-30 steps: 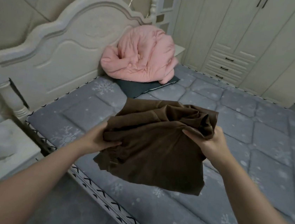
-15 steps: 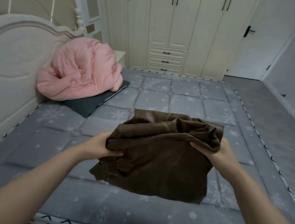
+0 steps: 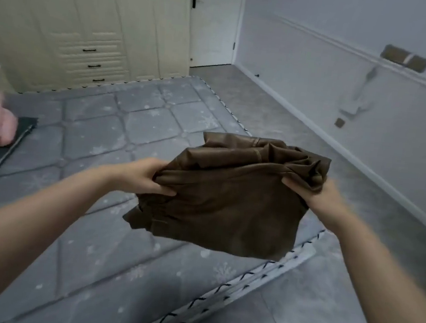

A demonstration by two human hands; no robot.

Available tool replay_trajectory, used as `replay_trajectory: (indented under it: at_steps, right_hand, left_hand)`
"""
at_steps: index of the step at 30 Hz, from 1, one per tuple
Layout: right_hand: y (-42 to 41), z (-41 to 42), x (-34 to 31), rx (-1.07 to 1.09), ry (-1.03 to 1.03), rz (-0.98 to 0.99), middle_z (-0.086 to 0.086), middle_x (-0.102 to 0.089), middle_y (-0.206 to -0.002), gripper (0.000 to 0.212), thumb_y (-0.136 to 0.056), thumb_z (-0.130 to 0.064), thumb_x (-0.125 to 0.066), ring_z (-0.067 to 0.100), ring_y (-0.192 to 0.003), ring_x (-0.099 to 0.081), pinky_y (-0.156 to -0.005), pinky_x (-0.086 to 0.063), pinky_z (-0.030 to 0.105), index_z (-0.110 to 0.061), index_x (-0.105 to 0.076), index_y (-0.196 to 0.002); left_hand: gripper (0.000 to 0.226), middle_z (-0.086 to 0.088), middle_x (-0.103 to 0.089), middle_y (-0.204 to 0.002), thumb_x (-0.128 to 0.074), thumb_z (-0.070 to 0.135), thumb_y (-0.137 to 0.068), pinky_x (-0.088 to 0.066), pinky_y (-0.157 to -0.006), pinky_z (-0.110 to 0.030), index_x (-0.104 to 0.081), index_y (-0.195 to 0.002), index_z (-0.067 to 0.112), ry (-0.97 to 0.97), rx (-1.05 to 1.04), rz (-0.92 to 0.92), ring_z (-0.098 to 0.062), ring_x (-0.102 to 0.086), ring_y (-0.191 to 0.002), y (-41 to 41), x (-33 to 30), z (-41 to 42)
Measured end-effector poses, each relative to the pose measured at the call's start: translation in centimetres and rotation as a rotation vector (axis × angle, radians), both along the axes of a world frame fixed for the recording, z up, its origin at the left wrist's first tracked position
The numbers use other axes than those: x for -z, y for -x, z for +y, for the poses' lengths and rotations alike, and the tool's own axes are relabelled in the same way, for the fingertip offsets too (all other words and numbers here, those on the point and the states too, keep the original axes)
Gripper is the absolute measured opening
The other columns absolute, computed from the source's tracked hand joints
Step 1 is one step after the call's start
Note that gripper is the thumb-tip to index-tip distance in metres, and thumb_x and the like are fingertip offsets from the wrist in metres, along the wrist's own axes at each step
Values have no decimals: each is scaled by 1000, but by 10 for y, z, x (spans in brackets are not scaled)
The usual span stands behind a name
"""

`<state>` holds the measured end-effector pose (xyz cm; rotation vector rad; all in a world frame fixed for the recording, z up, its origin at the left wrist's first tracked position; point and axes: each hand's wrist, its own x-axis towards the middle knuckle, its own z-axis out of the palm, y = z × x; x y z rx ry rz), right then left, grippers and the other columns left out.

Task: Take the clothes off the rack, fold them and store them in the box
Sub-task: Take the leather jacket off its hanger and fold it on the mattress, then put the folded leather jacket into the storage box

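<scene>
Garment (image 3: 228,203) pinched between both hands' fingers (image 3: 290,183).

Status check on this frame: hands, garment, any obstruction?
Left hand and right hand grip folded brown garment. Held above mattress corner. Box not in view. Nothing in the way.

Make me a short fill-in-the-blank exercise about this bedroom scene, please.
1. The left hand and right hand hold a folded ____ garment.
2. The garment hangs above the ____ of the mattress.
3. The door is ____.

Answers: brown; corner; closed
</scene>
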<state>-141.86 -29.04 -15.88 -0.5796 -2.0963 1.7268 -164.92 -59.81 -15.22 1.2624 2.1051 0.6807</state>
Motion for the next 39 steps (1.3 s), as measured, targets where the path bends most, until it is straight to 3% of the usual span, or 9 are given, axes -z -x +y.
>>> replay_trajectory:
  at_steps: [6,14,20,24,26,29,31,34,39]
  right_hand:
    - [-143,57,-12,300,-6,28,-12,-74,-108,40,-72,-26,-81,3,-102,-69,-79,-53,14,-30,-70,-110]
    - [-360,82,-6,557,-24,31,-18,-73,-108,37,-79,-12,-79,2,-104,-67,-86,-52,12,-32,-68,-108]
    - [-508,79,-1,665,-36,-58,-25,-73,-101,34,-80,-16,-79,-8,-97,-66,-82,-47,5,-29,-67,-109]
    - [-592,73,6,778,15,-130,-19,-74,-100,41,-72,-37,-82,-1,-98,-68,-88,-51,17,-27,-70,-109]
    - [-633,67,8,865,42,-140,-11,-75,-104,51,-67,-43,-84,8,-103,-68,-93,-51,25,-23,-71,-112]
    - [-686,51,10,1011,89,-126,-16,-76,-89,32,-73,-31,-83,1,-91,-69,-81,-53,16,-21,-72,-101]
    - [-713,42,16,1101,98,-132,-13,-76,-95,36,-73,-32,-84,4,-97,-68,-87,-53,21,-22,-73,-105]
    - [-743,32,22,1220,113,-123,-9,-74,-110,46,-73,-34,-85,8,-107,-67,-98,-51,28,-24,-71,-116]
    - [-770,25,21,1375,150,-119,-8,-75,-106,40,-76,-27,-82,6,-102,-69,-84,-54,17,-22,-71,-114]
  left_hand:
    - [31,14,-70,-100,-78,21,-81,-52,-81,-17,-64,-108,27,-11,271,29,1,-65,-94,-62,-6,147]
    - [33,14,-71,-94,-84,19,-73,-49,-76,-11,-64,-96,32,31,509,47,5,-66,-85,-228,16,288]
    - [43,18,-71,-93,-89,39,-61,-52,-88,-25,-66,-98,39,51,604,112,3,-65,-88,-362,36,348]
    - [41,44,-61,-80,-87,25,-69,-46,-75,-5,-62,-94,44,43,732,4,25,-56,-79,-446,46,375]
    - [37,40,-64,-91,-87,41,-64,-48,-82,-13,-65,-92,54,48,816,-74,18,-60,-88,-488,46,391]
    - [62,28,-66,-106,-74,77,-51,-50,-90,-21,-64,-106,51,43,969,-119,5,-62,-101,-541,53,424]
    - [68,23,-67,-110,-75,72,-55,-50,-94,-25,-63,-114,39,49,1052,-145,1,-62,-106,-573,54,445]
    - [57,20,-66,-113,-80,59,-62,-49,-96,-25,-61,-114,45,80,1161,-142,-4,-62,-111,-615,57,477]
    - [50,24,-65,-113,-81,29,-74,-48,-96,-20,-59,-119,25,69,1342,-148,2,-61,-108,-681,63,529]
